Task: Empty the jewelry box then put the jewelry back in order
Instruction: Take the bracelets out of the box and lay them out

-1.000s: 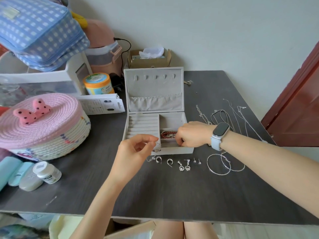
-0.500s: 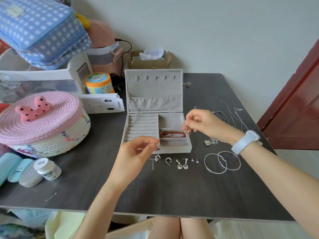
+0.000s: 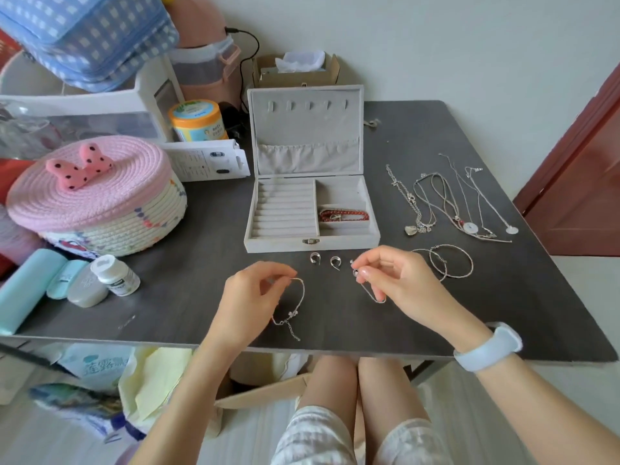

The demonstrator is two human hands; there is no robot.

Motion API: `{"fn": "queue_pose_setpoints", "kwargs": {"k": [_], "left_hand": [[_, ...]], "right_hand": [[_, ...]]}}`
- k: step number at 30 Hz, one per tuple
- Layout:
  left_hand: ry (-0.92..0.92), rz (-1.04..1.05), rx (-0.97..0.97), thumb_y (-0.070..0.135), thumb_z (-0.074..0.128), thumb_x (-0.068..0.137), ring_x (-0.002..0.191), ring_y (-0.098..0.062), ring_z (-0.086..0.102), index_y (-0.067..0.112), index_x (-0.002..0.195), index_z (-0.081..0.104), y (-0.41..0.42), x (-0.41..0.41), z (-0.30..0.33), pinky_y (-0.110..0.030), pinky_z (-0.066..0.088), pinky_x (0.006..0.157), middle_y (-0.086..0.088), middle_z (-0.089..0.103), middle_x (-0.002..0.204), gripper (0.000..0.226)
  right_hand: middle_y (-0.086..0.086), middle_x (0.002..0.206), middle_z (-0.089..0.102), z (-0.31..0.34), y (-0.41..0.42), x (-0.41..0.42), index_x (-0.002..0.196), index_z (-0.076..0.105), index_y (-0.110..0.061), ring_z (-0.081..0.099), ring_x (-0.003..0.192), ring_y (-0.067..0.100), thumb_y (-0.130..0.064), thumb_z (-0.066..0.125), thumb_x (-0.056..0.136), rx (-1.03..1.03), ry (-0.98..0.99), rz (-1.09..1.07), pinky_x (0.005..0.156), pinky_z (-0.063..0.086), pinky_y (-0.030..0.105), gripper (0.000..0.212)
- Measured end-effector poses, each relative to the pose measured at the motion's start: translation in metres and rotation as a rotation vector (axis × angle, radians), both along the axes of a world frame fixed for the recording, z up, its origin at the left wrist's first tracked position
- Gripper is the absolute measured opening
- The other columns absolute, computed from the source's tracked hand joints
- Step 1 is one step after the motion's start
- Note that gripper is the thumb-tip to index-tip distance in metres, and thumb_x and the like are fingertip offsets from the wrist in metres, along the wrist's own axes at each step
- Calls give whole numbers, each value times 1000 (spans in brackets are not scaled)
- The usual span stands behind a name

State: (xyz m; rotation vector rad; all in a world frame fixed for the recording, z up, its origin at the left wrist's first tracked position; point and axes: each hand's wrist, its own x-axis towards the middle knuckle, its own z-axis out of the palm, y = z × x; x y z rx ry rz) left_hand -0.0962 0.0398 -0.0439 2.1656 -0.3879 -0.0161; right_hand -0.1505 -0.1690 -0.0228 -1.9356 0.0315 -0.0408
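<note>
The grey jewelry box (image 3: 312, 241) stands open on the dark table, lid upright, with a red bead bracelet (image 3: 343, 215) in its right compartment. In front of it my left hand (image 3: 250, 297) pinches a thin silver bracelet (image 3: 295, 308) that dangles over the table. My right hand (image 3: 392, 280) pinches a second silver bracelet (image 3: 372, 293) by its end. Two silver ear cuffs (image 3: 324, 260) lie just before the box. Two hoop bangles (image 3: 449, 261) and several silver necklaces (image 3: 453, 203) are laid out to the right.
A pink-lidded woven basket (image 3: 97, 196), a white pill bottle (image 3: 115, 275) and pale blue cases (image 3: 30, 286) sit at the left. An orange-lidded jar (image 3: 198, 120), a white card (image 3: 208, 159) and a tissue box (image 3: 297, 70) stand behind. The table's front edge is just below my hands.
My right hand has come away from the box's right compartment to the table front with a silver bracelet. My left hand has moved down and toward me with its bracelet.
</note>
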Motion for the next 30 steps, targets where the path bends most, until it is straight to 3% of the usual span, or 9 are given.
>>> {"fn": "queue_pose_setpoints", "kwargs": {"k": [3,7,11,15,17,20,22,27,30], "left_hand": [[-98,102,135,9,63,84,65,2,56,15,87,72,22,11,-14,1,35,67,8,67,85,12],[-164,189,237,8,64,83,72,-14,55,14,90,73,50,30,-18,-19,38,73,-1,68,89,13],[-189,260,294,5,63,83,89,-29,57,12,97,72,69,42,-16,-38,45,81,-9,65,100,17],[-300,281,360,7,62,84,96,-34,56,11,100,70,66,28,-15,-42,42,81,-10,65,103,19],[-346,180,419,22,53,87,100,-34,60,10,100,70,58,16,-20,-42,45,81,-9,67,107,24],[-299,2,672,49,24,94,118,-33,54,6,116,61,50,0,-35,-51,43,93,-12,59,126,62],[-269,-31,792,54,8,94,124,-32,49,7,125,55,54,-3,-39,-52,38,98,-9,54,133,73],[-253,-123,745,63,-10,86,142,-21,15,26,142,31,74,4,-38,-39,9,113,9,24,150,79],[-241,-51,517,59,17,88,141,-14,12,21,140,36,72,2,-33,-36,7,115,8,28,148,67]], "right_hand": [[-3,71,62,-7,14,0,80,61,-22,48,45,-1,-3,52,89,6,38,13,63,43,26,23],[-2,74,62,-10,31,10,86,63,-16,47,45,-3,-5,52,89,-14,45,49,52,38,11,16],[-1,75,63,-13,46,21,86,62,-16,53,53,-7,-5,52,89,-4,45,88,50,38,4,15],[-4,74,64,-22,55,31,81,61,-26,54,58,-4,-8,52,89,-5,30,68,49,37,5,22],[-7,73,63,-28,57,33,80,60,-29,53,58,-2,-9,53,89,-10,16,35,49,37,6,23],[-8,73,63,-31,56,32,83,61,-25,53,57,-3,-8,53,89,9,-11,10,50,37,6,20],[-6,74,62,-31,56,31,83,61,-24,53,54,-5,-6,53,89,35,-22,14,49,37,6,20],[-2,75,64,-27,55,29,86,61,-16,52,48,-5,-4,51,90,78,-20,12,49,37,5,17],[-1,76,65,-23,55,28,88,61,-13,51,43,-3,-3,50,90,100,-15,13,46,37,8,15]]}}
